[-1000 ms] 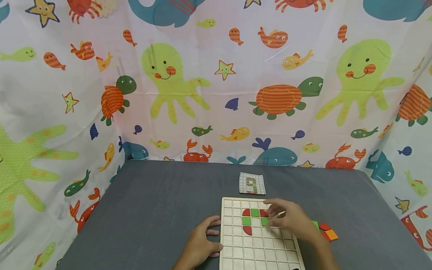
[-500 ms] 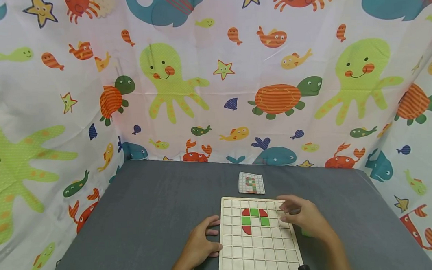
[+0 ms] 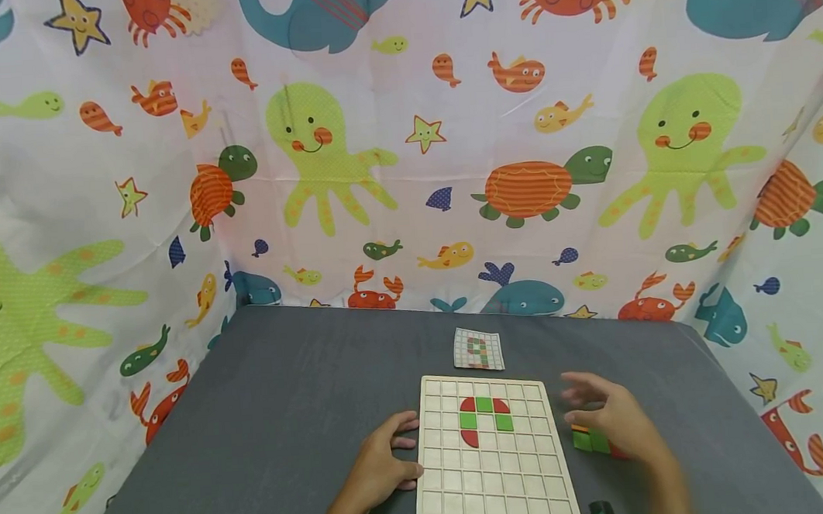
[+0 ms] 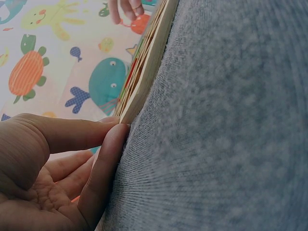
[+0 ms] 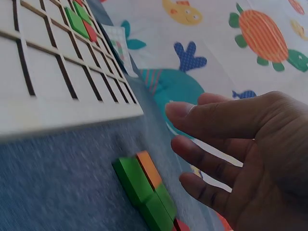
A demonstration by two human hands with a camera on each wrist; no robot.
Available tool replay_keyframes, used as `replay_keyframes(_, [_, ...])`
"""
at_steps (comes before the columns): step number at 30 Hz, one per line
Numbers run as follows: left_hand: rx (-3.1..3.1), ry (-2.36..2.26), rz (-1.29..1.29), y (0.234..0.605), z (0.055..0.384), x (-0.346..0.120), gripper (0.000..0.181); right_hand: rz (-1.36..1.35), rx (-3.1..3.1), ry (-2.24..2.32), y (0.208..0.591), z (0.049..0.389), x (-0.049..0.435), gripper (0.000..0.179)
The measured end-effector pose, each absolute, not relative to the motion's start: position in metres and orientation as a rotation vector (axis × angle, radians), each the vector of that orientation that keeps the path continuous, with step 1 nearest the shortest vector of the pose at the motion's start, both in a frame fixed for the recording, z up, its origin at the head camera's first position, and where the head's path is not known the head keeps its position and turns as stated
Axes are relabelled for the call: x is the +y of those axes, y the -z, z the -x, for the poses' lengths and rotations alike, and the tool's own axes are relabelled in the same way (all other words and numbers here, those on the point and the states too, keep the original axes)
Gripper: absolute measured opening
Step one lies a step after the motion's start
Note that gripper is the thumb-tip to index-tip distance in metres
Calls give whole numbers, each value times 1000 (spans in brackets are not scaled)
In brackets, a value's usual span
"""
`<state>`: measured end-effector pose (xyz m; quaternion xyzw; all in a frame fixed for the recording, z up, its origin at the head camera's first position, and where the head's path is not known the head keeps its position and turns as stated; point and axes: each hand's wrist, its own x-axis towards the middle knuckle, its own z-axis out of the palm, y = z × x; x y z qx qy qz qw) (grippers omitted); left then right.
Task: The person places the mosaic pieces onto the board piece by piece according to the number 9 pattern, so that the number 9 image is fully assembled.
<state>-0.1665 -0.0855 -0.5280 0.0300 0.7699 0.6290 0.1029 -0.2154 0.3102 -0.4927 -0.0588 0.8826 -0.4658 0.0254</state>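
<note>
A pale wooden grid board [image 3: 492, 470] lies on the dark cloth, with red rounded pieces [image 3: 470, 438] and green square tiles [image 3: 504, 422] set in its upper cells. My left hand [image 3: 383, 462] is at the board's left edge; in the left wrist view its thumb and a finger [image 4: 113, 144] pinch the rim. My right hand [image 3: 611, 413] hovers right of the board, fingers loosely bent, holding nothing. Beneath it sits a cluster of green tiles [image 3: 592, 440], with orange and red ones beside them, partly hidden by the hand. The right wrist view shows these green tiles [image 5: 139, 187] below the fingertips.
A small printed pattern card [image 3: 478, 349] lies behind the board. A black object [image 3: 602, 513] shows at the lower front, by the board's right corner. A sea-animal curtain [image 3: 405, 133] stands along the back and sides of the grey cloth [image 3: 306, 379].
My right hand has moved right, from over the red and green pieces to beside the board above the loose tiles. My left hand stays at the left edge.
</note>
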Motion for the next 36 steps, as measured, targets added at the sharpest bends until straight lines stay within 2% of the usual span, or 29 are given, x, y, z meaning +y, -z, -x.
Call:
replay_keyframes(17, [2266,-1870,-95,530,166,-85,84,-87,2731,1273,499,213,341,68])
replay_keyframes(36, [2269,-1864,-102,529,166,-86,84,-109,2836,1141,507,214,347,64])
